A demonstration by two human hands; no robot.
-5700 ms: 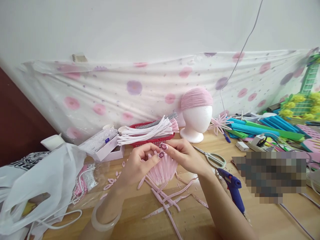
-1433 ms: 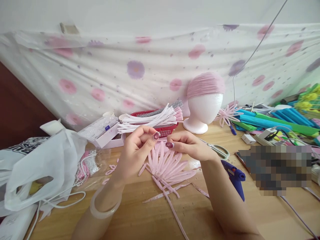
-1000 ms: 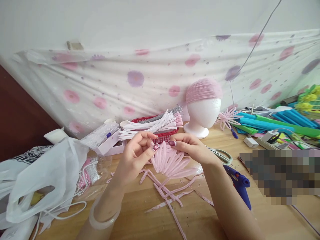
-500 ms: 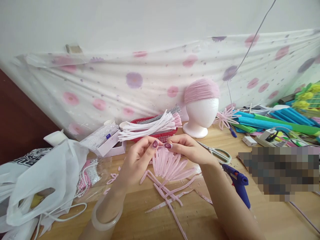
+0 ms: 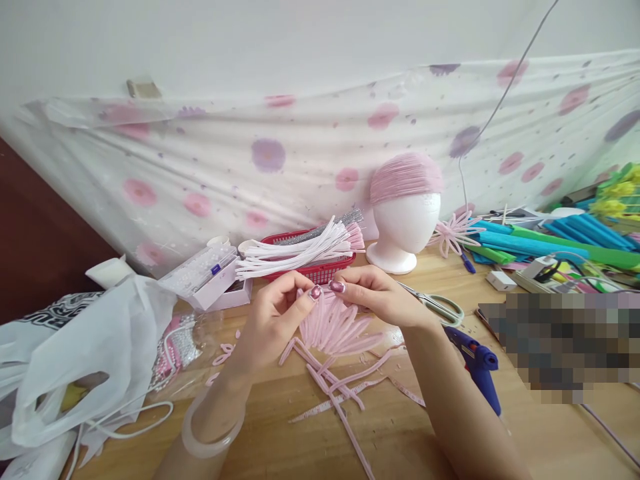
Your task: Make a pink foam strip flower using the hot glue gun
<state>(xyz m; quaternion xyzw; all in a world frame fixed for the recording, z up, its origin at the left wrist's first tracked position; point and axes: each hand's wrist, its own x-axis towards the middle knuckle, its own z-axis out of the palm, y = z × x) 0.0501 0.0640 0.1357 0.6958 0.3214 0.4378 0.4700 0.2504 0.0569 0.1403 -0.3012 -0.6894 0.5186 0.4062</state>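
Just below my fingers (image 5: 301, 309), pink fan (image 5: 338, 327) spreads over the tabletop (image 5: 275, 443). Left hand (image 5: 273, 320), right hand (image 5: 383, 297) both pinching its top end.

Your left hand (image 5: 273, 313) and right hand (image 5: 377, 295) pinch the pink loops (image 5: 345, 333) at their far end. Scissors (image 5: 447, 310) and a blue glue gun (image 5: 481, 377) lie to the right.

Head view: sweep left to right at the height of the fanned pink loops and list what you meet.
White bag → bead packet → left hand → fan of pink loops → right forearm → blue glue gun.
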